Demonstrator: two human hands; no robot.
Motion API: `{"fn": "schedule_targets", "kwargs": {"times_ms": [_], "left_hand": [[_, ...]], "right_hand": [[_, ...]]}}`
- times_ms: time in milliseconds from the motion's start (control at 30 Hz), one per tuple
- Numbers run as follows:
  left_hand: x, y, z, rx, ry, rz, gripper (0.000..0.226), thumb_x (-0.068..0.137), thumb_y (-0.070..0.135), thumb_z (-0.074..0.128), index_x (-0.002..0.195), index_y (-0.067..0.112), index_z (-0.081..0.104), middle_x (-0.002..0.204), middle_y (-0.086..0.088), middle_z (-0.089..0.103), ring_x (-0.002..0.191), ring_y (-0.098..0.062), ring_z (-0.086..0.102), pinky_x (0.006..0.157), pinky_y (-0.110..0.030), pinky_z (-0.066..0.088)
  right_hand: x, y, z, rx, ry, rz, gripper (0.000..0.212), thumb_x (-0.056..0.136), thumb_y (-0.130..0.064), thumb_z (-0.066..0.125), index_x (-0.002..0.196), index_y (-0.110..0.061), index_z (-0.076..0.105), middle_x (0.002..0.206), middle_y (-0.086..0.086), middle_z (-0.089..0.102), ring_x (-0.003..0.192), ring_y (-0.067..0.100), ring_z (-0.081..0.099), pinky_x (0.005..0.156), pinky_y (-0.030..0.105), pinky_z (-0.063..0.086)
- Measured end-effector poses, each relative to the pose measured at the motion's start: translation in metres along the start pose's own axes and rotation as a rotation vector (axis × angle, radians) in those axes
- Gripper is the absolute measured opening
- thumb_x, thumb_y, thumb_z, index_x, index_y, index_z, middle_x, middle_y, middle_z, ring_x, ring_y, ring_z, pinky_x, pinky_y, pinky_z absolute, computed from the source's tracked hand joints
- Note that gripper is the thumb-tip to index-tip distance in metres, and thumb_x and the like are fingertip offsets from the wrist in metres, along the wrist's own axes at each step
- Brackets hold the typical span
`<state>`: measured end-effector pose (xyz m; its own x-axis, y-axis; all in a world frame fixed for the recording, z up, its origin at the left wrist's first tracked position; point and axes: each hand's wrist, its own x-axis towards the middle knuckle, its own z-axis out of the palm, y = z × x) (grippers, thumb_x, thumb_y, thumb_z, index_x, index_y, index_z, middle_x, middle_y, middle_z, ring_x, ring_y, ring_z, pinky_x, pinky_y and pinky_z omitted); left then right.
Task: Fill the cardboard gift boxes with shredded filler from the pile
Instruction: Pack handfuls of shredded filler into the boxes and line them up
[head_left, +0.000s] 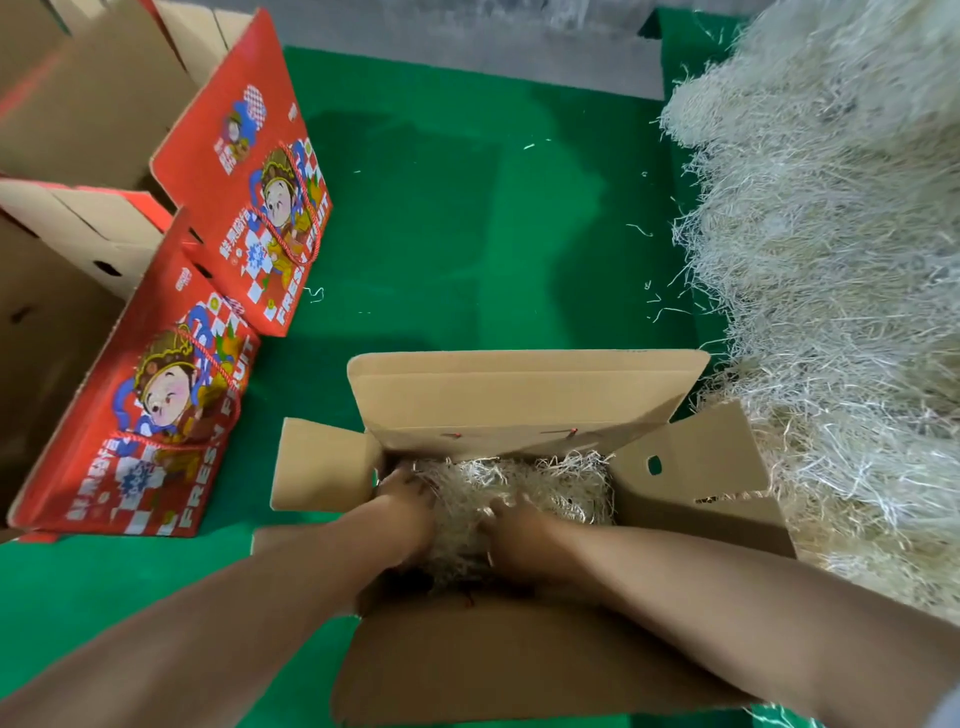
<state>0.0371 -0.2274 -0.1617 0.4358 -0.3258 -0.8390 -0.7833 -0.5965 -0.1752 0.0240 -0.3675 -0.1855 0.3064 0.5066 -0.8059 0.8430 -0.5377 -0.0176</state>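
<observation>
The left hand (410, 501) and right hand (524, 532) press into filler (540, 480) inside the box (519, 400), each grip apparently buried, its state impossible to tell.

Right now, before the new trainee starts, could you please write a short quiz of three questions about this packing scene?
1. True or false: the left hand and the right hand are both down in the shredded filler inside the open box.
2. On which side of the open box does the pile lie? A: the person's left. B: the person's right. C: inside a red box.
3. Fill in: ___ red printed boxes stand on the green mat.
Key: 1 true; 2 B; 3 two.
</observation>
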Motion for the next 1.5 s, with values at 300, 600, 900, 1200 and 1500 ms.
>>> {"fn": "schedule_targets", "kwargs": {"times_ms": [300, 600, 900, 1200, 1500], "left_hand": [[-0.004, -0.002, -0.017, 0.0, 0.131, 0.005, 0.024, 0.094, 0.016, 0.045, 0.112, 0.01, 0.06, 0.12, -0.008, 0.059, 0.114, -0.028, 0.052, 0.097, -0.041, 0.036], [-0.001, 0.017, -0.008, -0.241, -0.05, 0.056, 0.047, 0.096, 0.016, 0.04, 0.142, 0.01, 0.033, 0.148, -0.015, 0.028, 0.135, -0.035, 0.027, 0.109, -0.053, 0.025], [-0.001, 0.016, -0.022, -0.282, 0.51, 0.037, 0.032, 0.088, 0.004, 0.048, 0.119, 0.008, 0.052, 0.113, -0.011, 0.054, 0.101, -0.026, 0.053, 0.089, -0.039, 0.042], [0.006, 0.011, 0.001, -0.158, -0.076, 0.054, 0.041, 0.094, 0.019, 0.048, 0.134, 0.013, 0.047, 0.145, -0.014, 0.033, 0.13, -0.035, 0.035, 0.105, -0.056, 0.031], [-0.008, 0.012, -0.026, -0.285, 0.341, -0.268, 0.044, 0.091, 0.013, 0.047, 0.133, 0.005, 0.036, 0.131, -0.019, 0.041, 0.118, -0.036, 0.043, 0.1, -0.046, 0.035]], "right_hand": [[-0.034, 0.041, -0.021, 0.513, -0.15, -0.072, 0.032, 0.091, 0.001, 0.045, 0.117, -0.012, 0.06, 0.119, 0.005, 0.057, 0.093, 0.024, 0.062, 0.055, 0.023, 0.052], [-0.029, 0.037, -0.01, 0.3, -0.223, -0.041, 0.059, 0.09, 0.004, 0.039, 0.145, -0.015, 0.026, 0.111, 0.003, 0.049, 0.063, 0.007, 0.044, 0.048, 0.015, 0.042], [-0.047, 0.066, -0.027, 0.439, 0.145, 0.157, 0.026, 0.083, 0.011, 0.045, 0.063, -0.005, 0.049, 0.065, 0.007, 0.046, 0.051, 0.018, 0.042, 0.044, 0.029, 0.037], [-0.044, 0.063, 0.012, -0.172, -0.502, 0.275, 0.057, 0.097, -0.037, 0.037, 0.145, -0.009, 0.024, 0.152, 0.019, 0.015, 0.139, 0.043, 0.009, 0.112, 0.054, 0.011], [-0.048, 0.054, -0.017, 0.175, 0.025, 0.195, 0.035, 0.089, 0.002, 0.045, 0.122, -0.002, 0.054, 0.123, 0.018, 0.051, 0.1, 0.031, 0.054, 0.083, 0.042, 0.05]]}}
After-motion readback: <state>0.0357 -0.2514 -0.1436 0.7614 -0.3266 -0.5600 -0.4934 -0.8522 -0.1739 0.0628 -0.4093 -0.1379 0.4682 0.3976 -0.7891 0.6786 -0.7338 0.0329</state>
